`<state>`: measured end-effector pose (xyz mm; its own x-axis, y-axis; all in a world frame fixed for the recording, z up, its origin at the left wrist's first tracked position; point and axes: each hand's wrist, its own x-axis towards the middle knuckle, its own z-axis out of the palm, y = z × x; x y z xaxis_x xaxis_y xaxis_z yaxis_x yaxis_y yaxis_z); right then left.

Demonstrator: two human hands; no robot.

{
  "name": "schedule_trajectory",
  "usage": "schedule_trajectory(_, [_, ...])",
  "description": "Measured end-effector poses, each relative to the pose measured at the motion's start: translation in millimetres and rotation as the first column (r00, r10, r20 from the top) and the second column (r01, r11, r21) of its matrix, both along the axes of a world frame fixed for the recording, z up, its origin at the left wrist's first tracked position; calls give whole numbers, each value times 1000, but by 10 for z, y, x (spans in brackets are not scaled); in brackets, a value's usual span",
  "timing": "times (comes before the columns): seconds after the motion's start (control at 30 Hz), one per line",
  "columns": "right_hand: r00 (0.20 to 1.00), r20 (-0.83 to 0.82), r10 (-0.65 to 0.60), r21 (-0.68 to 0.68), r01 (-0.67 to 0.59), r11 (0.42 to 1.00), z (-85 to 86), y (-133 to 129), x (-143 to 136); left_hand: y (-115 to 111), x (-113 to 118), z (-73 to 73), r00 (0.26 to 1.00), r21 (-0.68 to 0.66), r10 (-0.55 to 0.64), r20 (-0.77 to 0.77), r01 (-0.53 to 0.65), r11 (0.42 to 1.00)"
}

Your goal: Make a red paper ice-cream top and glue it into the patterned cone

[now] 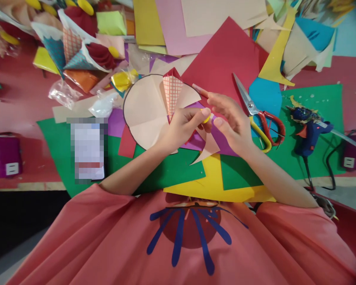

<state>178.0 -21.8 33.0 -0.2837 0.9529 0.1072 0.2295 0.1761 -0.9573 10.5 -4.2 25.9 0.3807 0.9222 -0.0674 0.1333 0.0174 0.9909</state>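
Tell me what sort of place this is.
Likely a paper-craft worktable: coloured paper sheets cover it, with scissors and a blue glue gun beside them, and finished paper cones at the far left.

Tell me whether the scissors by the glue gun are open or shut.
Open. The scissors lie on the paper with a gap between the red and yellow handle loops and the blades slightly parted, beside the blue glue gun.

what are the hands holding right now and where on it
Both hands pinch a small yellow piece between fingertips, left hand on its left side, right hand on its right; what it is cannot be told.
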Motion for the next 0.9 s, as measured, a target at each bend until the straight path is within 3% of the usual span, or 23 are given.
schedule_trajectory(0.07, [978, 202, 60, 167, -95, 981, -48, 0, -1, -15, 77, -60, 996, -86, -35, 81, 42, 995])
schedule_trajectory(0.13, [930, 365, 48, 233, -141, 962, -102, 9, -17, -14, 125, -102, 975, -180, -98, 200, 135, 974])
schedule_trajectory(0.27, [809, 587, -39, 264, -145, 954, -168, 24, -59, 64, 74, -54, 851, -441, -112, 512, 373, 816])
schedule_trajectory(0.37, [772, 635, 17, 259, -233, 937, -209, 0, -106, 147, -39, -25, 883, -420, -45, 466, 266, 868])
schedule_trajectory(0.47, [761, 630, 153, 238, -377, 895, -238, -40, -147, 162, -93, -80, 928, -294, -133, 348, 242, 925])
schedule_trajectory(0.53, [747, 637, 189, 231, -418, 878, -235, -44, -139, 118, -64, -111, 939, -282, -225, 261, 298, 912])
schedule_trajectory(0.63, [758, 644, 102, 309, -379, 872, -217, -3, -66, 36, 23, -74, 928, -289, -294, 227, 353, 890])
schedule_trajectory(0.77, [776, 630, 34, 347, -320, 881, -227, 24, -9, 84, -15, 15, 909, -375, -196, 367, 338, 863])
schedule_trajectory(0.83, [774, 619, 135, 335, -415, 846, -239, -14, -46, 151, -90, -18, 925, -313, -128, 359, 249, 917])
schedule_trajectory(0.9, [737, 614, 282, 297, -547, 783, -244, -66, -101, 182, -129, -106, 955, -208, -240, 173, 273, 939])
